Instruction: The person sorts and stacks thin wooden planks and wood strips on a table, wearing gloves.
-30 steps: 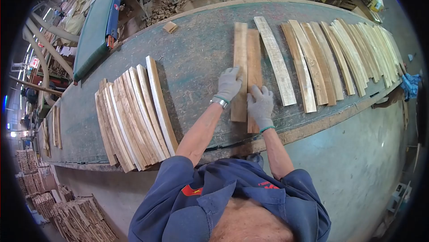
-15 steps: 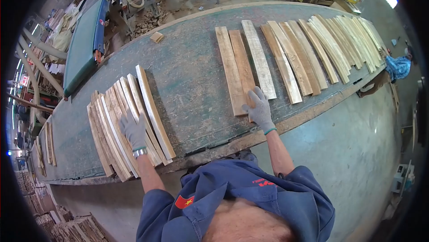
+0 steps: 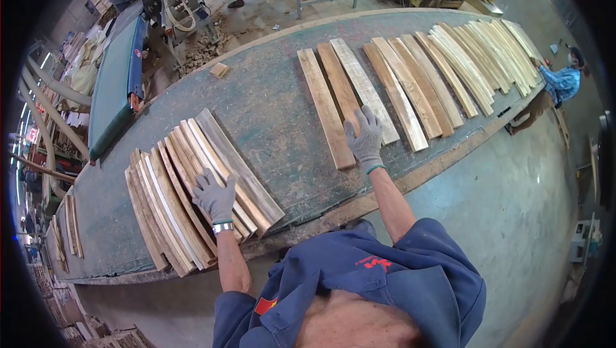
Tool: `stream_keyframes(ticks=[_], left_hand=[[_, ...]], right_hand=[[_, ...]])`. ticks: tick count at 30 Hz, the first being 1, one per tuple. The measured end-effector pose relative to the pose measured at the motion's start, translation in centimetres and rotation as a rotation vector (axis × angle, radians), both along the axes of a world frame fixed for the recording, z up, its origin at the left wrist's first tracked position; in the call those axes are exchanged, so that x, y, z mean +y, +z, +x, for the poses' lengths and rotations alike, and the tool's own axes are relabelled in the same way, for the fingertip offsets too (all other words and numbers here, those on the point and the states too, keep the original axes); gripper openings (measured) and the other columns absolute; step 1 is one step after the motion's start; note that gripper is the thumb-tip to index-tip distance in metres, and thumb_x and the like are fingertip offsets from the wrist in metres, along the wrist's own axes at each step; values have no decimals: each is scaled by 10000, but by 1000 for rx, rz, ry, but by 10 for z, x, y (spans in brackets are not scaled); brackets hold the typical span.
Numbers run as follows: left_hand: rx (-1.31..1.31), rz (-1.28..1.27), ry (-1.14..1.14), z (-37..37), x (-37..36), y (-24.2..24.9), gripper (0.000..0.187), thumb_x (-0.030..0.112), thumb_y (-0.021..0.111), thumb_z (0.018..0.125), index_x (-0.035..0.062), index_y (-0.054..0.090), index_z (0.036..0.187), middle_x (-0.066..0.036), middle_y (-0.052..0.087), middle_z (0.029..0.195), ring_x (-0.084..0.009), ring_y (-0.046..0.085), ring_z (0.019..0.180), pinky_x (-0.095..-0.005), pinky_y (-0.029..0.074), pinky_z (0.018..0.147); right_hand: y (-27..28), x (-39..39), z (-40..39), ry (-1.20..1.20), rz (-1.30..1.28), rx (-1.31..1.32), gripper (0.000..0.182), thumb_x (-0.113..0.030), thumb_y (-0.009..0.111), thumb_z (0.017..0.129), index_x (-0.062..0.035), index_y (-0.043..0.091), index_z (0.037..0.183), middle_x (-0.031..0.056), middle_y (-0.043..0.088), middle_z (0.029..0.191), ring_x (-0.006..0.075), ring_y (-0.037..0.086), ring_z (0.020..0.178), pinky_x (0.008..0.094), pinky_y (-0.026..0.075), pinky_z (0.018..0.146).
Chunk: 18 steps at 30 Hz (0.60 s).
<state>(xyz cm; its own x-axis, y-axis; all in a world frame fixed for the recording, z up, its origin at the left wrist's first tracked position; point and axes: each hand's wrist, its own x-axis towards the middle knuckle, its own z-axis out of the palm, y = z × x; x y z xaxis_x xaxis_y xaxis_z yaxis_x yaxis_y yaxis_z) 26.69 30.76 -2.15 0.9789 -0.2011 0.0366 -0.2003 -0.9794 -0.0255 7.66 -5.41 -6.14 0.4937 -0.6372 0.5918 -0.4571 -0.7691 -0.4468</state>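
My left hand (image 3: pixel 215 198), in a grey glove, rests with fingers spread on the left group of wooden strips (image 3: pixel 168 203). At that group's right side lies a wide greyish strip (image 3: pixel 239 165), its broad face up. My right hand (image 3: pixel 366 140), gloved too, lies with fingers apart over the near end of a brown wooden strip (image 3: pixel 337 78). A light brown strip (image 3: pixel 325 110) lies to its left across a narrow gap. Against its right side is a pale strip (image 3: pixel 362 85). Both palms face down and are hidden.
More strips (image 3: pixel 449 72) lie side by side along the green table (image 3: pixel 269 91) to the right. A co-worker (image 3: pixel 561 85) in a blue shirt stands at its far right end. A small wood block (image 3: pixel 220 70) lies near the back edge. A green conveyor (image 3: pixel 115 91) stands back left.
The rightmost strip of the left group has turned from its edge onto its broad face. My right hand has moved the brown strip away from its left neighbour, up against the pale one.
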Motion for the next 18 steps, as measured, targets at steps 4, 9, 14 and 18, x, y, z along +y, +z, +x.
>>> stream_keyframes(ticks=[4,9,14,18], left_hand=[[51,6,-20,-7,-26,9,825,673,519,844,159,432,1484,-195,316,1527,-448,317,1321,-647,226,1052],[137,-147,-74,-15,-21,23,844,687,580,806,217,430,1491,-163,300,1574,-456,260,1376,-638,146,1107],[139,-319,-90,-7,21,-15,777,657,518,866,241,389,1510,-147,253,1608,-427,187,1466,-629,41,1153],[149,-201,-86,-4,-6,-14,849,635,508,867,188,285,1554,-200,206,1611,-429,123,1489,-640,-52,1153]], right_hand=[[36,45,41,280,-161,332,559,-430,632,867,-120,542,1323,196,474,1420,388,424,1317,553,323,1037],[21,18,74,77,-45,767,444,-302,532,907,-225,571,1343,146,381,1533,365,311,1432,629,232,1093],[7,-19,59,-144,-37,659,438,-265,523,914,-197,585,1343,189,357,1546,413,299,1436,655,185,1118],[15,60,79,211,184,338,527,-389,556,912,-136,534,1374,177,401,1507,392,330,1412,619,251,1102]])
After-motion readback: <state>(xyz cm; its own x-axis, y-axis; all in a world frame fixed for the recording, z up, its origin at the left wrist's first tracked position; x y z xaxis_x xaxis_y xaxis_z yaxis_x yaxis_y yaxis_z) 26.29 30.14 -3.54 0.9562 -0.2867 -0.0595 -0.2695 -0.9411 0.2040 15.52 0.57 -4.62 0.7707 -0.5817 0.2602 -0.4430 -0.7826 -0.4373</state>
